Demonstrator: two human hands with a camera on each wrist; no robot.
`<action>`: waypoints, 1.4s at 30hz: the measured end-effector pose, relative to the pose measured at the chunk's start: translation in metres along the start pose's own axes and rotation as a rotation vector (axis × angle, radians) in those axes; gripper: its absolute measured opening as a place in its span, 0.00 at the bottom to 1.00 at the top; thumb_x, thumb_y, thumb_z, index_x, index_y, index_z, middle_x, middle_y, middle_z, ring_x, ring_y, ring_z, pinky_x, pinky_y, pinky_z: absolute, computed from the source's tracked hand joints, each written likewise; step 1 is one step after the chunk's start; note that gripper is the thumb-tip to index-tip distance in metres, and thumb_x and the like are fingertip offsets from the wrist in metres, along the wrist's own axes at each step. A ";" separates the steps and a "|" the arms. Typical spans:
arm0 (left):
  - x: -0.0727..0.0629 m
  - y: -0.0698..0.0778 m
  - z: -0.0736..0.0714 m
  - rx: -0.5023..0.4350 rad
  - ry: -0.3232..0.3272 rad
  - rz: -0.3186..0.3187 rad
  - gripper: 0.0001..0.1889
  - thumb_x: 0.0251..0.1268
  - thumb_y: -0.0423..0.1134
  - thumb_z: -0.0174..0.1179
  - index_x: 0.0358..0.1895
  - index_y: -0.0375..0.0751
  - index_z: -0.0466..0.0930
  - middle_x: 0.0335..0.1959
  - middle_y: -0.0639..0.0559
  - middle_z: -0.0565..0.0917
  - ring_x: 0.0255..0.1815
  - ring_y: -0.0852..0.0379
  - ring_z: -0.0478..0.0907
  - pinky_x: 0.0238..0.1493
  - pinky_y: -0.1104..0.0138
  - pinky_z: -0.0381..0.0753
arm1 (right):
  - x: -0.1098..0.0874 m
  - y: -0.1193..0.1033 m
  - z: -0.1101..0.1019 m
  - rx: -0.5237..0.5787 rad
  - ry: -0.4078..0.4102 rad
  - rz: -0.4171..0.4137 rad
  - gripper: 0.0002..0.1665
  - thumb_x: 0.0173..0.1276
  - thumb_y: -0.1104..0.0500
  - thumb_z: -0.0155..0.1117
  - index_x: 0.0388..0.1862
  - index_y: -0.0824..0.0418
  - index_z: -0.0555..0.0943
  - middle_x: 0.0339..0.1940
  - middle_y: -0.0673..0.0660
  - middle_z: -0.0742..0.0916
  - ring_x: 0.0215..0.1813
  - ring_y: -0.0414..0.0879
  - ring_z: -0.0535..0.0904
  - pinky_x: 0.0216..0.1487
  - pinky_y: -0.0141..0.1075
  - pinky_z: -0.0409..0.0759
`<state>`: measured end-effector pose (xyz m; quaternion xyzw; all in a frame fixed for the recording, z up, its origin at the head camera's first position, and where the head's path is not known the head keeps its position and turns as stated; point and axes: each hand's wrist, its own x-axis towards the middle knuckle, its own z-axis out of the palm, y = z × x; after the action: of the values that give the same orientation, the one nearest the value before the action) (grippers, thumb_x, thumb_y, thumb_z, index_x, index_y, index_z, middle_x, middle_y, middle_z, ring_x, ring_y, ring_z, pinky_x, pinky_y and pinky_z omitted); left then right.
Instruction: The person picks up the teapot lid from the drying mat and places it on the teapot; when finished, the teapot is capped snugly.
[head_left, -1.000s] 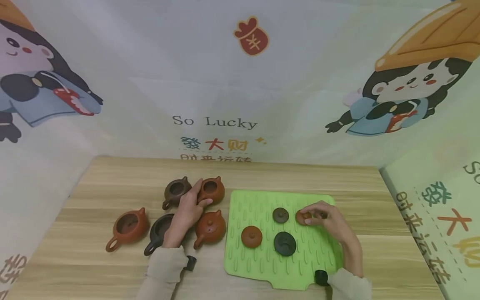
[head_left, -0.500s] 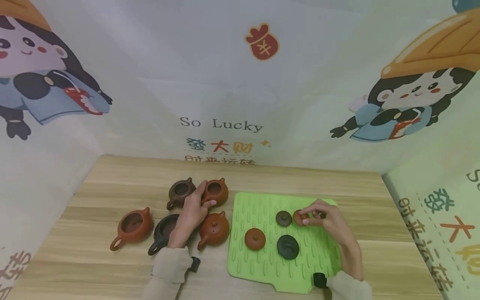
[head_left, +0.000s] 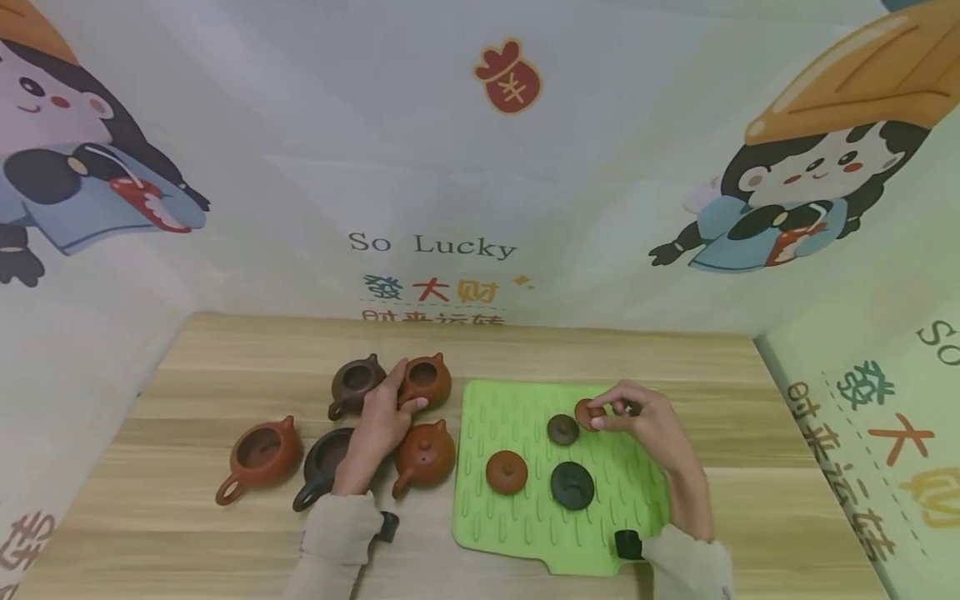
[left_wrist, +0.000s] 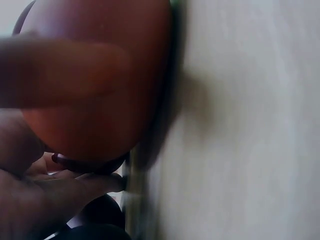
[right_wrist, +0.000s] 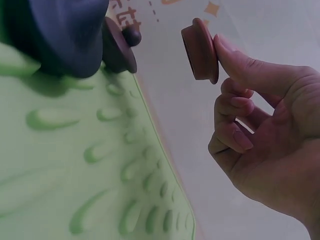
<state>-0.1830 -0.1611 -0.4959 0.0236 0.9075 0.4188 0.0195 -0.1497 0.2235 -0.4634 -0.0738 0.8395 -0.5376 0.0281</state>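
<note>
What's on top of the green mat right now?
A reddish lid, a dark brown lid and a black lid rest on the green mat. The right hand holds a smaller reddish lid above it. Anything beneath that hand is covered in the head view.

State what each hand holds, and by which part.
Left hand: small lidless orange teapot, by its body. Right hand: orange teapot lid, by its top; knob hidden.

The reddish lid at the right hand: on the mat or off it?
Off it: the right wrist view shows the lid pinched by the right hand, clear of the green mat.
</note>
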 end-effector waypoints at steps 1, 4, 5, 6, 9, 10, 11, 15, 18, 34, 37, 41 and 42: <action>0.000 0.000 0.000 -0.003 -0.003 -0.006 0.40 0.79 0.33 0.67 0.85 0.25 0.58 0.81 0.22 0.68 0.82 0.26 0.66 0.79 0.36 0.70 | 0.002 -0.002 0.001 0.009 -0.005 -0.001 0.12 0.65 0.67 0.81 0.47 0.69 0.92 0.31 0.49 0.76 0.39 0.43 0.71 0.43 0.34 0.69; 0.000 0.001 -0.001 0.002 -0.006 -0.006 0.40 0.79 0.32 0.67 0.85 0.25 0.57 0.81 0.22 0.67 0.82 0.26 0.66 0.79 0.36 0.70 | 0.007 -0.005 0.005 0.038 -0.031 -0.008 0.13 0.64 0.68 0.81 0.47 0.70 0.92 0.30 0.49 0.76 0.39 0.43 0.71 0.44 0.34 0.70; 0.001 0.001 0.000 -0.003 -0.002 -0.009 0.40 0.79 0.32 0.67 0.85 0.25 0.58 0.81 0.22 0.68 0.82 0.26 0.66 0.79 0.36 0.70 | 0.008 -0.006 0.006 0.040 -0.037 -0.011 0.13 0.64 0.68 0.81 0.46 0.71 0.92 0.30 0.49 0.76 0.39 0.43 0.71 0.45 0.35 0.70; 0.001 0.000 0.000 -0.002 -0.002 -0.010 0.40 0.79 0.32 0.67 0.85 0.25 0.57 0.81 0.22 0.67 0.82 0.26 0.66 0.79 0.36 0.70 | 0.008 -0.007 0.008 0.039 -0.041 -0.013 0.13 0.63 0.68 0.81 0.46 0.71 0.92 0.30 0.49 0.76 0.39 0.43 0.71 0.45 0.35 0.70; 0.000 0.000 0.000 -0.005 0.000 -0.012 0.40 0.78 0.32 0.67 0.85 0.25 0.58 0.81 0.22 0.67 0.82 0.27 0.66 0.79 0.36 0.70 | 0.010 -0.009 0.011 0.034 -0.047 -0.012 0.13 0.63 0.68 0.81 0.46 0.71 0.92 0.30 0.49 0.77 0.39 0.43 0.72 0.46 0.35 0.71; 0.001 0.000 0.000 -0.005 0.001 -0.012 0.40 0.78 0.32 0.67 0.85 0.25 0.58 0.81 0.22 0.67 0.82 0.27 0.66 0.79 0.36 0.71 | 0.011 -0.010 0.012 0.032 -0.047 -0.012 0.13 0.63 0.69 0.81 0.46 0.71 0.91 0.30 0.49 0.77 0.39 0.43 0.72 0.45 0.35 0.71; 0.001 0.001 0.000 -0.007 0.000 -0.013 0.40 0.78 0.32 0.67 0.85 0.25 0.58 0.81 0.22 0.67 0.82 0.27 0.66 0.79 0.36 0.70 | 0.012 -0.010 0.013 0.034 -0.047 -0.011 0.13 0.63 0.69 0.81 0.46 0.71 0.91 0.30 0.49 0.77 0.39 0.44 0.71 0.45 0.35 0.71; 0.001 0.002 -0.001 -0.004 -0.005 -0.008 0.39 0.79 0.32 0.67 0.85 0.24 0.57 0.81 0.22 0.67 0.82 0.27 0.66 0.79 0.37 0.71 | 0.016 -0.013 0.020 0.057 -0.048 0.007 0.13 0.63 0.69 0.81 0.45 0.72 0.90 0.30 0.51 0.75 0.39 0.45 0.70 0.42 0.34 0.70; 0.001 0.003 -0.002 -0.004 -0.005 -0.005 0.39 0.80 0.32 0.66 0.85 0.23 0.58 0.81 0.22 0.68 0.82 0.27 0.67 0.79 0.37 0.71 | 0.019 -0.014 0.028 0.072 -0.055 0.018 0.12 0.63 0.70 0.81 0.45 0.72 0.90 0.29 0.51 0.75 0.39 0.46 0.70 0.41 0.34 0.70; 0.012 -0.027 0.014 -0.008 0.035 0.055 0.40 0.78 0.33 0.68 0.85 0.26 0.58 0.80 0.22 0.69 0.80 0.25 0.68 0.77 0.34 0.72 | 0.033 -0.026 0.063 0.101 -0.132 -0.018 0.12 0.62 0.69 0.82 0.43 0.71 0.89 0.28 0.51 0.74 0.37 0.45 0.70 0.37 0.32 0.68; 0.013 -0.029 0.016 0.001 0.044 0.065 0.40 0.77 0.32 0.68 0.85 0.25 0.59 0.79 0.22 0.70 0.79 0.25 0.70 0.76 0.34 0.73 | 0.037 -0.028 0.069 0.097 -0.135 -0.021 0.11 0.62 0.70 0.82 0.41 0.71 0.89 0.28 0.51 0.75 0.37 0.45 0.70 0.37 0.32 0.68; 0.007 -0.016 0.010 0.002 0.042 0.050 0.39 0.76 0.32 0.70 0.83 0.24 0.61 0.78 0.22 0.71 0.79 0.25 0.70 0.75 0.34 0.74 | 0.039 -0.031 0.074 0.096 -0.139 -0.009 0.10 0.62 0.70 0.82 0.40 0.69 0.89 0.28 0.50 0.75 0.37 0.46 0.70 0.39 0.33 0.69; 0.005 -0.012 0.008 0.006 0.038 0.046 0.39 0.76 0.32 0.69 0.83 0.24 0.61 0.78 0.22 0.71 0.78 0.25 0.71 0.75 0.35 0.74 | 0.040 -0.032 0.075 0.091 -0.138 -0.006 0.10 0.62 0.70 0.82 0.40 0.68 0.89 0.27 0.50 0.75 0.37 0.46 0.70 0.39 0.33 0.69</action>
<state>-0.1875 -0.1627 -0.5101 0.0365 0.9082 0.4169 -0.0076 -0.1763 0.1366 -0.4650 -0.1119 0.8101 -0.5688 0.0878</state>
